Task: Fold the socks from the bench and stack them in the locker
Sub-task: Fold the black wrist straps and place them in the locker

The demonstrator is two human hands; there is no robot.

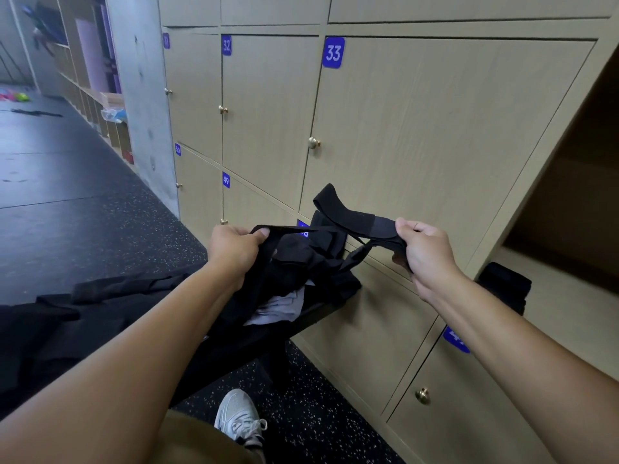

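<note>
Two bare forearms reach forward above a grey sneaker (pixel 238 417) on the speckled floor (pixel 100 212). Beyond them, a dark worktop (pixel 311 314) runs up to the lockers, its far end piled with black socks (pixel 301 266) and a pale grey cloth (pixel 279 308). Left hand (pixel 234 251) grips one end of a black sock (pixel 348 217) with fingers curled and thumb on top; right hand (pixel 425 251) pinches the other end between thumb and curled fingers. That sock hangs in the air above the worktop's far end, its long axis running left to right, the middle buckled upward into a loop toward the locker doors. Just right of the right wrist, a folded black stack (pixel 505 289) sits on the front edge of the open locker's (pixel 569 296) shelf. Farther back stands closed locker door 33 (pixel 435 128).
</note>
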